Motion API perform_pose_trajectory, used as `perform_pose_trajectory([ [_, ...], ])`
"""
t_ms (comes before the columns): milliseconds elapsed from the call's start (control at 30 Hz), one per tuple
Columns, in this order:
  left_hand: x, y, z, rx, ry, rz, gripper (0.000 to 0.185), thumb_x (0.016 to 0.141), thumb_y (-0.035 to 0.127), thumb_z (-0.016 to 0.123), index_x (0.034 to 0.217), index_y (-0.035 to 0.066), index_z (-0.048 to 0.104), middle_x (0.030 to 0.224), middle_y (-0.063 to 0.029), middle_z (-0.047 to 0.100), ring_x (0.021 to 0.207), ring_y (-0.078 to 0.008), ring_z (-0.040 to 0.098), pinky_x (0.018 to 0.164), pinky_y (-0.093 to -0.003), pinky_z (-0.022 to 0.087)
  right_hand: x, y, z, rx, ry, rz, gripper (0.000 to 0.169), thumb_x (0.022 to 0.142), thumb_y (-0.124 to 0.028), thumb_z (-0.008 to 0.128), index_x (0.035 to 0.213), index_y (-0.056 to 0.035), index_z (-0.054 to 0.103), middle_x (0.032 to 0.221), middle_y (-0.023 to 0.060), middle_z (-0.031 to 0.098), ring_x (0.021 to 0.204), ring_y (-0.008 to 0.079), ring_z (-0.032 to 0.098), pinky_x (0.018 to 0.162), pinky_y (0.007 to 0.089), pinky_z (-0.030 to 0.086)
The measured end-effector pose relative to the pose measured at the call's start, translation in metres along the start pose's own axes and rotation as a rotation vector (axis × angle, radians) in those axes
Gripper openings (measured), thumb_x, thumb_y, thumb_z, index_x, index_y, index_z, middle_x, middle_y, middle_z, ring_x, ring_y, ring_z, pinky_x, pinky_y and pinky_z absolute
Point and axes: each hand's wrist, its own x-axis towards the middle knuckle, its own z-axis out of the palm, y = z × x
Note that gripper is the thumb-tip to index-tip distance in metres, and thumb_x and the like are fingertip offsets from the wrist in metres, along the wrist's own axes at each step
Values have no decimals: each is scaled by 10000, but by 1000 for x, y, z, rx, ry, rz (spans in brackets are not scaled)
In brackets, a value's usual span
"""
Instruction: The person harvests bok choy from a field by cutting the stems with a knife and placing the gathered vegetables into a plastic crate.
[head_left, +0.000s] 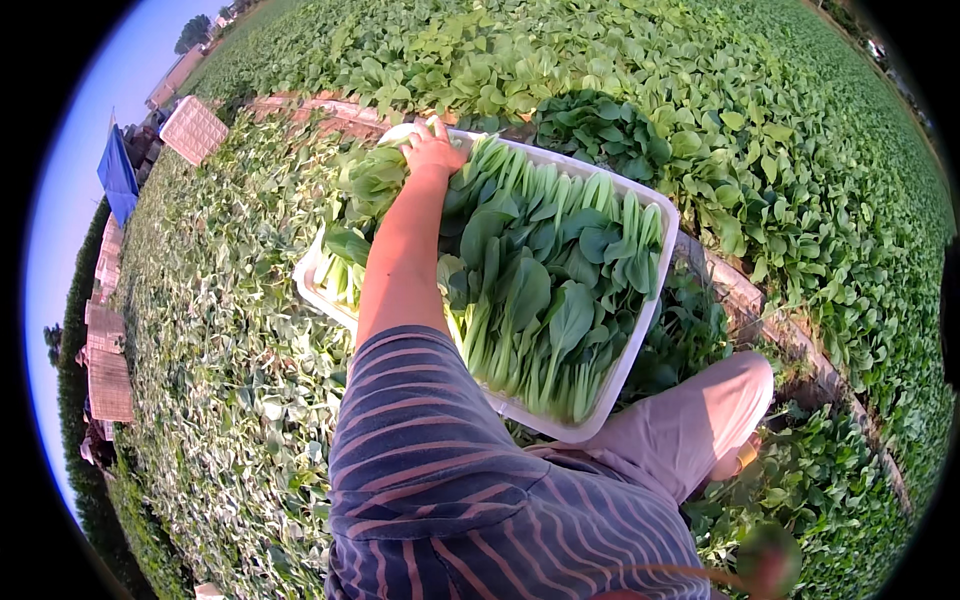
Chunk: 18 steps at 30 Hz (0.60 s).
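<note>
A white plastic crate (670, 232) stands tilted in my view before me, packed with rows of pak choi (525, 292). The pale stems point outward along the crate's long sides, and dark leaves overlap in the middle. My left hand (433, 154) reaches over the crate to its far side, near the left corner. Its fingers are spread over the rim and the stem ends there; whether they grip anything is unclear. My left forearm covers part of the crate's left half. My right hand is out of view.
Dense leafy greens (757, 172) grow beyond a low, narrow ridge (731, 281). Cut leaves (240, 322) litter the ground at left. My bent knee (739, 375) is close to the crate's near right corner. Another crate (193, 131), stacked crates (109, 360) and a blue sheet (118, 176) stand farther off.
</note>
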Motion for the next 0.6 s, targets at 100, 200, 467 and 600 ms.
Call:
perform_pose_trajectory([
  [100,3,-15,-45,-150,-39,-134,564,832,432,425,1312,139,387,1298,-133,453,1190,-276,418,976,-479,276,-7,0,-9,29,28,32,707,762,-457,592,1231,50,441,1158,261,512,997,360,516,849,427,424],
  [200,7,-48,-61,55,-109,-220,362,808,253,438,1119,140,584,1193,-52,560,1148,-242,470,958,-479,295,-12,2,-14,73,46,61,727,755,-465,599,1242,48,429,1177,263,500,1004,364,512,857,428,424],
  [467,13,-93,-66,-71,3,-226,331,795,254,479,1052,99,621,1136,-109,585,1126,-263,495,911,-402,393,4,13,-9,-23,37,83,694,758,-449,616,1232,28,445,1170,231,507,1035,349,508,874,427,427],
  [600,27,-88,-75,-131,-114,115,328,727,248,526,959,57,657,999,-175,625,982,-298,581,844,-369,457,5,24,-8,-18,81,76,600,809,-389,550,1254,-6,426,1203,194,484,1089,324,472,918,422,380],
])
